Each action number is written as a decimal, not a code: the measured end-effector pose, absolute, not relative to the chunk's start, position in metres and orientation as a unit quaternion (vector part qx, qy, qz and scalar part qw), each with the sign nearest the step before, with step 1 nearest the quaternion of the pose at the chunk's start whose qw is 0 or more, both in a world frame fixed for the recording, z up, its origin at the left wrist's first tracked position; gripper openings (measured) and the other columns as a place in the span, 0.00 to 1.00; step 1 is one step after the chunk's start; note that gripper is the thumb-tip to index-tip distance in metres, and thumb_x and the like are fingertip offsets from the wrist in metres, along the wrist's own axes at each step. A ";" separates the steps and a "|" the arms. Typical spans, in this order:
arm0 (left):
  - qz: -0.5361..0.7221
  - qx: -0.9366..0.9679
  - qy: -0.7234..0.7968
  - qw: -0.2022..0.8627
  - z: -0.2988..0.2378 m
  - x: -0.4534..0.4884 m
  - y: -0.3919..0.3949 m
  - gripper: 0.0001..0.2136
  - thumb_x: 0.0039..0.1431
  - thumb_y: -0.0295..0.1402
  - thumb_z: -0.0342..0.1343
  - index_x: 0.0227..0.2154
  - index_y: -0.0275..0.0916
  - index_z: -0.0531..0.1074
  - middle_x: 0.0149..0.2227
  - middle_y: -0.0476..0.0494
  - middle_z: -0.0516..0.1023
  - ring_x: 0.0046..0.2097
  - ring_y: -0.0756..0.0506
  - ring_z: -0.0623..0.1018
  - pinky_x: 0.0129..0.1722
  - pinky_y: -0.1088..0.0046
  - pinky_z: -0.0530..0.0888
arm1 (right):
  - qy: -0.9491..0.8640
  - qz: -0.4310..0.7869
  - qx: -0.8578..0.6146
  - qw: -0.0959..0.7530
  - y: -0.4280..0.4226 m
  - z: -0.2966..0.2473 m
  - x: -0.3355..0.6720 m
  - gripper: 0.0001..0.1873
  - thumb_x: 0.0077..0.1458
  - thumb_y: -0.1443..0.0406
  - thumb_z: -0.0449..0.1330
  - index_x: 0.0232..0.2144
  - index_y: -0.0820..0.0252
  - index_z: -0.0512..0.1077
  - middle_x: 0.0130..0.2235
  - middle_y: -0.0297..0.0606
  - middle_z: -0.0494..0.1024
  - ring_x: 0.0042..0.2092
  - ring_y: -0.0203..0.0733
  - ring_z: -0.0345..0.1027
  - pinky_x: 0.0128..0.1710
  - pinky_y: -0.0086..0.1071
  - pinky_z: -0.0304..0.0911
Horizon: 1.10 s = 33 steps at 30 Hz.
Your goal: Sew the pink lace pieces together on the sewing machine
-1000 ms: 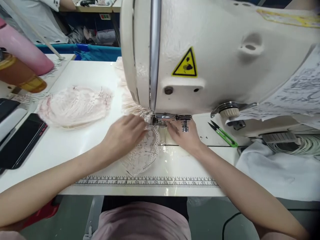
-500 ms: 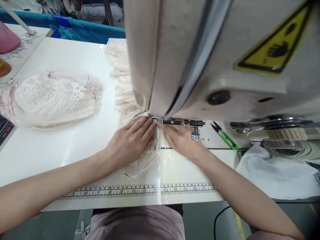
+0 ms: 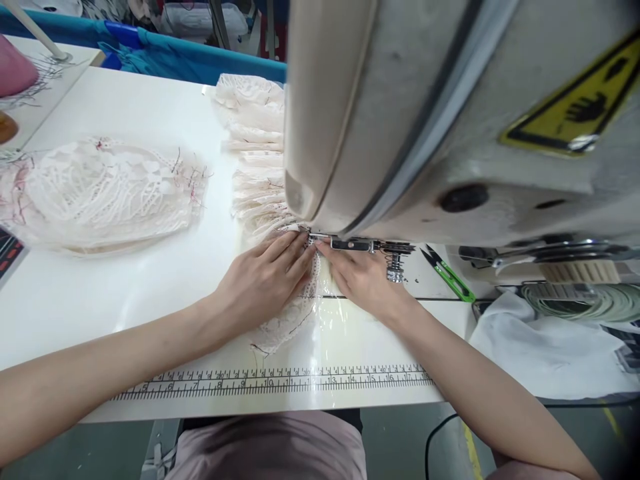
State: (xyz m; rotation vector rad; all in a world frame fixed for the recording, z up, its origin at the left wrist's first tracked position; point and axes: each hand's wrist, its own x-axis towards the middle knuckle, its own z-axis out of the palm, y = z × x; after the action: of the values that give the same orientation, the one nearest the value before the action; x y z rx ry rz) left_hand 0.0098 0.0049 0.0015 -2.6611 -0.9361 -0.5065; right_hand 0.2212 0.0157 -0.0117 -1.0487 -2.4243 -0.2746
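Note:
My left hand (image 3: pixel 263 277) lies over a strip of pale lace fabric (image 3: pixel 257 183), fingers stretched flat and pressing it close to the machine's needle area. Its thumb is mostly hidden. The lace is gathered into ruffles beyond the hand, and its loose end comes out beneath my palm towards the ruler. My right hand (image 3: pixel 363 280) rests on the sewing machine bed with its fingers extended. Its fingertips touch or nearly touch the lace edge, and its back is partly behind the metal tension knob (image 3: pixel 395 272). The sewing machine head (image 3: pixel 380 133) hides the needle.
Another lace piece (image 3: pixel 107 193) with dark red threads lies on the left. Green thread snips (image 3: pixel 450 275) lie right of my right hand, near a white cloth (image 3: pixel 545 347). A printed ruler (image 3: pixel 270 383) runs along the front table edge. Behind the table hangs blue cloth (image 3: pixel 200 60).
The camera view has shifted slightly, so the machine head appears further right and more of the ruffles shows. Both hands keep nearly the same place on the lace.

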 end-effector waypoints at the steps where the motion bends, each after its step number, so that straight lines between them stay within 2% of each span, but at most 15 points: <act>1: -0.175 -0.920 -0.324 0.136 0.001 0.010 0.005 0.16 0.67 0.33 0.51 0.52 0.28 0.73 0.52 0.33 0.77 0.53 0.37 0.77 0.51 0.60 0.78 | -0.886 -0.099 -0.383 0.242 0.016 -0.012 0.221 0.14 0.58 0.74 0.52 0.44 0.61 0.72 0.37 0.35 0.81 0.35 0.38 0.71 0.32 0.33 0.61; 5: -0.174 -0.919 -0.328 0.130 0.001 0.010 0.005 0.16 0.67 0.33 0.52 0.52 0.28 0.73 0.53 0.32 0.76 0.54 0.36 0.76 0.51 0.60 0.77 | -0.885 -0.108 -0.386 0.238 0.016 -0.017 0.223 0.15 0.59 0.74 0.52 0.45 0.61 0.72 0.40 0.36 0.81 0.39 0.39 0.72 0.34 0.34 0.62; 12: -0.167 -0.918 -0.337 0.125 0.003 0.012 0.006 0.17 0.68 0.34 0.51 0.52 0.28 0.73 0.53 0.32 0.76 0.55 0.36 0.76 0.51 0.60 0.77 | -0.885 -0.107 -0.413 0.188 0.012 -0.012 0.224 0.16 0.59 0.72 0.52 0.48 0.59 0.72 0.40 0.39 0.79 0.44 0.43 0.71 0.38 0.35 0.62; 16: -0.169 -0.915 -0.344 0.125 0.000 0.013 0.006 0.17 0.68 0.34 0.50 0.52 0.28 0.73 0.53 0.33 0.76 0.55 0.36 0.75 0.53 0.59 0.76 | -0.879 -0.081 -0.432 0.186 0.010 -0.003 0.221 0.17 0.59 0.72 0.53 0.48 0.55 0.72 0.41 0.38 0.79 0.44 0.42 0.71 0.41 0.35 0.62; 20: -0.181 -0.916 -0.332 0.132 0.006 0.012 0.005 0.14 0.67 0.32 0.51 0.50 0.29 0.73 0.52 0.35 0.77 0.55 0.38 0.76 0.53 0.60 0.75 | -0.886 -0.080 -0.404 0.213 0.006 0.005 0.223 0.15 0.59 0.73 0.52 0.44 0.55 0.72 0.41 0.35 0.79 0.41 0.38 0.71 0.40 0.33 0.62; 23: -0.190 -0.924 -0.306 0.126 0.025 0.008 0.000 0.11 0.67 0.31 0.52 0.46 0.32 0.75 0.45 0.39 0.81 0.48 0.41 0.79 0.43 0.65 0.77 | -0.917 -0.074 -0.322 0.224 0.004 0.006 0.228 0.14 0.58 0.75 0.52 0.41 0.56 0.72 0.42 0.34 0.79 0.42 0.37 0.71 0.39 0.33 0.64; 26: -0.188 -0.953 -0.217 0.098 0.041 -0.003 -0.011 0.13 0.67 0.39 0.52 0.38 0.35 0.76 0.38 0.42 0.81 0.39 0.44 0.79 0.31 0.68 0.74 | -0.938 -0.072 -0.241 0.240 0.006 0.001 0.232 0.12 0.57 0.75 0.52 0.38 0.57 0.72 0.42 0.33 0.80 0.44 0.38 0.70 0.42 0.36 0.66; 29: -0.160 -0.973 -0.113 0.120 0.040 -0.018 -0.028 0.17 0.66 0.45 0.51 0.37 0.36 0.76 0.40 0.41 0.80 0.42 0.42 0.78 0.26 0.68 0.71 | -0.943 -0.051 -0.206 0.258 0.009 -0.006 0.233 0.12 0.55 0.75 0.52 0.36 0.57 0.71 0.40 0.32 0.79 0.45 0.39 0.70 0.43 0.37 0.67; 30: -0.149 -0.975 -0.100 0.133 0.037 -0.024 -0.034 0.14 0.66 0.42 0.53 0.38 0.36 0.76 0.42 0.41 0.80 0.43 0.42 0.78 0.26 0.68 0.71 | -0.944 -0.041 -0.200 0.260 0.010 -0.008 0.233 0.13 0.53 0.75 0.52 0.36 0.57 0.71 0.40 0.32 0.79 0.45 0.39 0.70 0.43 0.38 0.67; 32: -0.153 -0.972 -0.112 0.142 0.031 -0.031 -0.043 0.06 0.63 0.31 0.56 0.38 0.35 0.76 0.43 0.41 0.80 0.44 0.43 0.78 0.28 0.70 0.72 | -0.945 -0.023 -0.193 0.262 0.012 -0.010 0.233 0.15 0.51 0.74 0.51 0.38 0.57 0.71 0.40 0.32 0.79 0.45 0.40 0.70 0.44 0.39 0.67; 33: -0.162 -0.969 -0.136 0.130 0.030 -0.034 -0.046 0.05 0.62 0.26 0.56 0.39 0.33 0.76 0.43 0.41 0.80 0.45 0.43 0.78 0.29 0.70 0.73 | -0.946 -0.016 -0.193 0.259 0.012 -0.010 0.233 0.16 0.50 0.74 0.51 0.40 0.57 0.71 0.41 0.32 0.79 0.45 0.41 0.70 0.44 0.40 0.67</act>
State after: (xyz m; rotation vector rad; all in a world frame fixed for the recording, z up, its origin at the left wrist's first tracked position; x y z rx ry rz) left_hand -0.0338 -0.0456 0.0304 -2.8143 -0.3941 -0.4712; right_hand 0.2331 0.0123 -0.0100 -0.5228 -2.5641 -0.0435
